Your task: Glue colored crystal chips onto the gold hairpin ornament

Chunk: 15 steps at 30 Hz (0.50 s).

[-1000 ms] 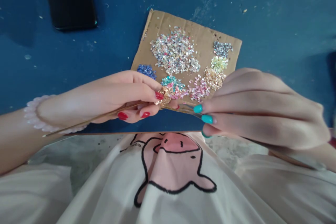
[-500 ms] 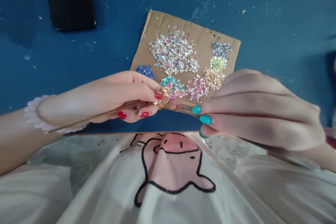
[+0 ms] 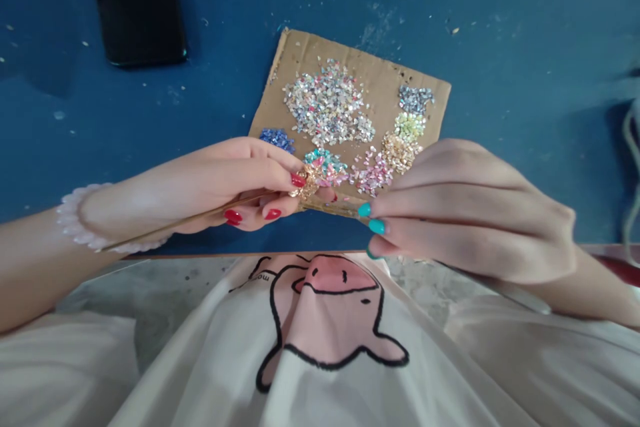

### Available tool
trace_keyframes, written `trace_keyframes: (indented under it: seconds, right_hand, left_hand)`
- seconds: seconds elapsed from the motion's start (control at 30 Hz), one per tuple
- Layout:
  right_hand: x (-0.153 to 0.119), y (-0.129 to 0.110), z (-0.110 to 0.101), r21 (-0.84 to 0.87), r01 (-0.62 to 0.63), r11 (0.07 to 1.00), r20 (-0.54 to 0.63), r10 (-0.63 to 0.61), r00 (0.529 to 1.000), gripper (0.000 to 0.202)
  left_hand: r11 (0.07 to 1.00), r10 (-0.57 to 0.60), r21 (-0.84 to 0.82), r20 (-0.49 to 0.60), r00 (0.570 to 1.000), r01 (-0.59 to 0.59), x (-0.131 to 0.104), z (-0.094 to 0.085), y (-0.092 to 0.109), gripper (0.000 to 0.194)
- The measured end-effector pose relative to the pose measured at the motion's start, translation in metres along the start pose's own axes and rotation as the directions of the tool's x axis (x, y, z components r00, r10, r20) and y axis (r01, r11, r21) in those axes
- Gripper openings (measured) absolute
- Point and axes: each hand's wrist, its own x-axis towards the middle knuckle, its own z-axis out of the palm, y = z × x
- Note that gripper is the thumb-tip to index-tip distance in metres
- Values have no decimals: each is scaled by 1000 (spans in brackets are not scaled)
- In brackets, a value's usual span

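My left hand (image 3: 250, 170), with red nails and a beaded bracelet (image 3: 75, 217), is closed on a hair stick (image 3: 195, 218). The stick is long, thin and brown, and its shaft points back toward the wrist. At its other end, by the thumb and fingertips, sits a gold openwork ornament (image 3: 306, 181) with pink pieces on its right side. My right hand (image 3: 475, 207), with turquoise nails, pinches slim metal tweezers (image 3: 525, 297). Their tips are close to the ornament's right side; whether they touch it or hold a chip, I cannot tell.
Behind both hands lies a cardboard piece (image 3: 380, 57) with a large pile of silvery chips (image 3: 327, 107) and smaller blue, teal, pink, gold, green and grey piles. A black phone (image 3: 140, 7) rests upper left. A pale cord (image 3: 631, 193) hangs at the right edge of the blue table (image 3: 510, 27).
My right hand has shifted a little left, closer to the ornament. My left hand keeps its grip on the stick. The view has moved slightly, showing more of the cord at the right.
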Motion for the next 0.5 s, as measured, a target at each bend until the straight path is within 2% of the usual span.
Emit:
trace_keyframes:
  seconds: [0.07, 0.13, 0.27, 0.3, 0.33, 0.5]
  right_hand:
    - [-1, 5, 2, -5, 115, 993, -35, -115, 993, 10]
    - [0, 6, 3, -7, 121, 993, -41, -121, 992, 9]
    - [3, 6, 6, 106, -29, 994, -21, 32, 999, 11]
    - [4, 7, 7, 174, 6, 985, -47, 2, 999, 11]
    - [4, 9, 10, 227, -31, 973, -81, 50, 995, 11]
    - [2, 21, 25, 398, -48, 916, -256, 161, 953, 15]
  left_hand:
    - [1000, 3, 0, 7, 1000, -3, 0, 0, 0, 29]
    - [1000, 4, -3, 26, 1000, -4, 0, 0, 1, 29]
    - [1000, -2, -30, 70, 998, 4, 2, 1, 1, 23]
    - [999, -4, -31, 76, 997, 6, 2, 2, 0, 24]
    - [1000, -6, -28, 79, 997, 8, 2, 2, 0, 26]
    - [1000, 0, -13, 77, 997, 1, 1, 1, -2, 28]
